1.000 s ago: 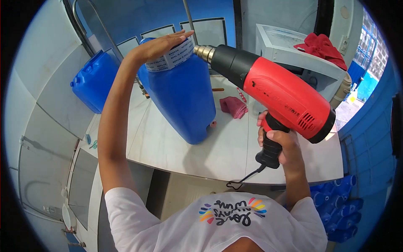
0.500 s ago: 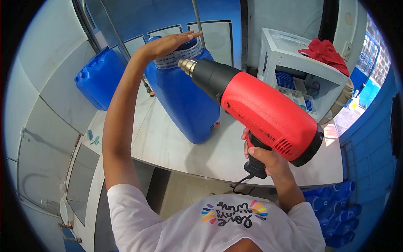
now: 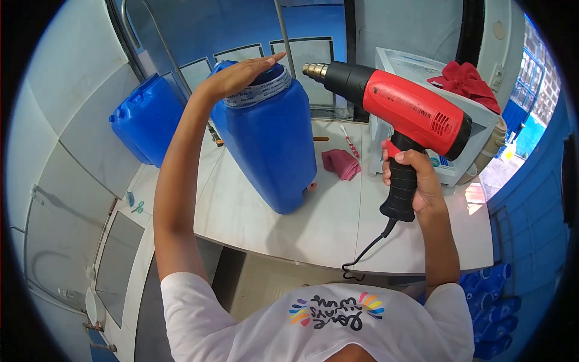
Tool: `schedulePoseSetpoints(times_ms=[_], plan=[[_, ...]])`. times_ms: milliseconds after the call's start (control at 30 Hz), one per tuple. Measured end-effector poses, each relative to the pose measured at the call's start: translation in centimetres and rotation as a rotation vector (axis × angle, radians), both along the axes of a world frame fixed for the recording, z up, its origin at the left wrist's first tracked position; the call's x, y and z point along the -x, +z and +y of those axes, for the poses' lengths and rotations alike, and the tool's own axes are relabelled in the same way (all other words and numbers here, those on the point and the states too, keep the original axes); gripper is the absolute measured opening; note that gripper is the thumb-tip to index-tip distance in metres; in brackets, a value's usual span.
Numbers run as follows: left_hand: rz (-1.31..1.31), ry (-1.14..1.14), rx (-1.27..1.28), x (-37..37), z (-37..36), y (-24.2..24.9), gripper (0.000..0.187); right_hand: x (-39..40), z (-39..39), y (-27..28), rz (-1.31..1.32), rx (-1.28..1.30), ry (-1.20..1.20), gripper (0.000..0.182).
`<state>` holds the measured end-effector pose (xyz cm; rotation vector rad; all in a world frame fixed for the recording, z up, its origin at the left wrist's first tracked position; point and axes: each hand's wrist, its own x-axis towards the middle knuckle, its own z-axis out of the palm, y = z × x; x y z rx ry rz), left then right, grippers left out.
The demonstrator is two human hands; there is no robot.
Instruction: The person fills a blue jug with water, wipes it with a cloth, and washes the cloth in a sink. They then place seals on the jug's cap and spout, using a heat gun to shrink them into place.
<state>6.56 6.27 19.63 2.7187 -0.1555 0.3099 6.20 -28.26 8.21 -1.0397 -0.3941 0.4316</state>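
Note:
A tall blue water container (image 3: 271,145) stands upright on the white counter. Around its neck sits a printed plastic seal band (image 3: 259,95). My left hand (image 3: 244,77) lies flat over the container's top with its fingers stretched out, covering part of the cap. In my right hand (image 3: 416,172) is a red and black heat gun (image 3: 410,105), gripped by its handle. Its metal nozzle (image 3: 315,71) points left toward the band, a short gap away from it. A black cord (image 3: 368,250) hangs from the handle down to the counter's edge.
Another blue container (image 3: 145,120) stands at the back left. On the counter (image 3: 325,241) lie a dark pink cloth (image 3: 341,164), a red-striped brush-like stick (image 3: 350,142) and small green scissors (image 3: 138,207). A white shelf unit (image 3: 416,66) bears a red cloth (image 3: 461,84). Blue bottles (image 3: 491,301) are stacked lower right.
My right hand has moved the heat gun right, away from the container's neck, uncovering the pink cloth. My left hand stays on the top, and the view has shifted slightly.

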Motion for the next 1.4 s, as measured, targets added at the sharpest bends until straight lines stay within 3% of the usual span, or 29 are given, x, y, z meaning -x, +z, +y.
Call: schedulePoseSetpoints(times_ms=[233,300,333,400,433,600,633,700,967,1133,1233,1400], plan=[[-0.163,-0.002,0.023,-0.1,0.5,-0.3,0.058,-1.2,-0.8,2.1,-0.013,0.007,0.065,0.040],[-0.502,-0.015,0.139,-0.2,1.2,-0.1,0.062,-2.2,-0.6,3.9,-0.032,0.042,0.090,0.040],[-0.506,-0.013,0.139,0.2,1.3,-0.2,0.062,-2.6,-0.4,4.9,-0.050,0.078,0.115,0.040],[-0.615,0.270,0.281,1.4,1.5,-0.9,0.067,-2.9,0.2,7.3,-0.037,0.131,0.117,0.037],[-0.620,0.274,0.283,1.9,1.7,-1.5,0.067,-3.1,0.6,8.4,-0.061,0.174,0.117,0.036],[-0.576,0.189,0.755,3.5,2.5,-7.4,0.074,-3.9,2.9,12.6,-0.126,0.279,0.133,0.035],[-0.587,0.195,0.760,3.6,2.3,-8.3,0.074,-3.9,3.3,13.2,-0.144,0.312,0.138,0.035],[-0.616,0.426,0.623,3.4,1.4,-9.8,0.075,-3.2,4.3,14.2,-0.198,0.374,0.131,0.034],[-0.629,0.398,0.548,4.5,1.1,-9.6,0.068,-1.0,8.2,16.7,-0.311,0.476,0.075,0.033],[-0.644,0.493,0.411,4.8,-0.2,-9.6,0.062,0.8,10.1,17.6,-0.381,0.561,0.092,0.027],[-0.727,0.570,0.380,4.7,-0.2,-10.3,0.061,1.6,10.8,17.9,-0.443,0.545,0.091,0.035],[-0.687,0.493,0.517,5.3,-0.1,-10.5,0.061,2.9,10.1,18.4,-0.491,0.576,0.038,0.034]])
